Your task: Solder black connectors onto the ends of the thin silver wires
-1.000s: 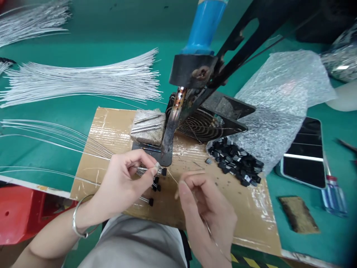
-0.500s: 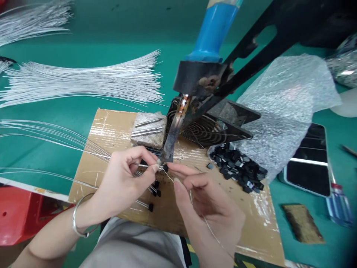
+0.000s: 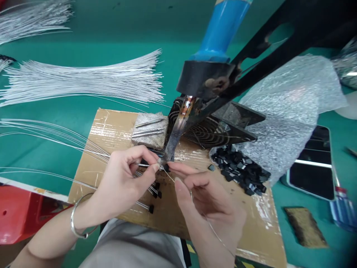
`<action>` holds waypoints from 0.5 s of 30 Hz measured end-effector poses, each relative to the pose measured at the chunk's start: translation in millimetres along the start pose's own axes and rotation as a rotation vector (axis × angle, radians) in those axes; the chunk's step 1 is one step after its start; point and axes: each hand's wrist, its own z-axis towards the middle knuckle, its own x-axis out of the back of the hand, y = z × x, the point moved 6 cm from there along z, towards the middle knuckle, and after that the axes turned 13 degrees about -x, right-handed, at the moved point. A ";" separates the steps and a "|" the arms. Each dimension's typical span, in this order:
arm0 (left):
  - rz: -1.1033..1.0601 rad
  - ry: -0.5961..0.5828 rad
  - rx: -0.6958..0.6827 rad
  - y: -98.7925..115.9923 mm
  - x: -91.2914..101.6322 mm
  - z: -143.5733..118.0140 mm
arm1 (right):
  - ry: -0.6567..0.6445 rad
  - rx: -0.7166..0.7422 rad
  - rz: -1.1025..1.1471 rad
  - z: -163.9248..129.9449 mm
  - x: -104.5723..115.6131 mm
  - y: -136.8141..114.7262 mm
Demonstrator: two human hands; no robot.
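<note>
The left hand [image 3: 125, 178] pinches a thin white wire [image 3: 55, 139] near its black-capped end, right at the soldering iron tip [image 3: 169, 153]. The right hand [image 3: 206, 201] pinches springy solder wire [image 3: 214, 232]. Both are light and flexible, so grip close to the ends.

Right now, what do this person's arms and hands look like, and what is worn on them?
Both hands are bare, no gloves, no sleeves in view. The left hand has a thin silver bangle on the wrist. The right hand shows no ring or band. Nails are short and unpainted.
</note>
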 end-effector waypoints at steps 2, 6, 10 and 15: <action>0.002 0.002 -0.001 0.1 0.0 0.0 | 0.002 0.008 -0.007 0.1 0.3 -0.3; 0.014 0.006 0.009 0.1 0.7 0.4 | 0.005 0.012 -0.014 0.8 -0.1 -1.1; 0.016 0.006 0.013 0.7 1.8 2.3 | 0.008 0.003 -0.007 1.8 -1.3 -2.1; 0.026 0.011 -0.001 1.5 3.3 4.4 | 0.014 -0.006 0.005 2.0 -1.6 -2.8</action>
